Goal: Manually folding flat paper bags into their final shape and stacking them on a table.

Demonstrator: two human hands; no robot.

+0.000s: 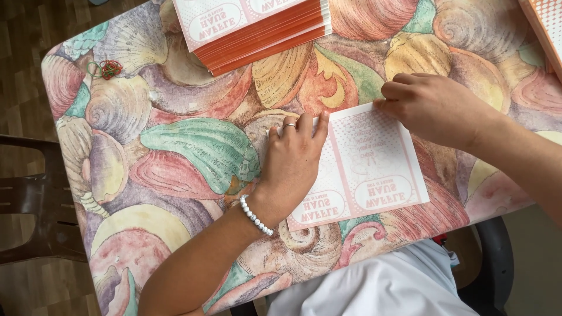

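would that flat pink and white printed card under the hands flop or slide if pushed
The flat pink and white printed card looks thin and sheet-like, so it probably bends easily. Both the left hand and the right hand press on it, hinting that it is light and may slide on the smooth shell-patterned tablecloth.

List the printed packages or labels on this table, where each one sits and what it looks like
Flat printed sheet: near table edge, under the left hand and right hand; rectangular, white with pink-red dotted panels and oval badges.
Stack of flat sheets: far edge, centre; same white and pink print, orange-red edges.
Another stack: far right corner, cut off by the frame; orange and white.
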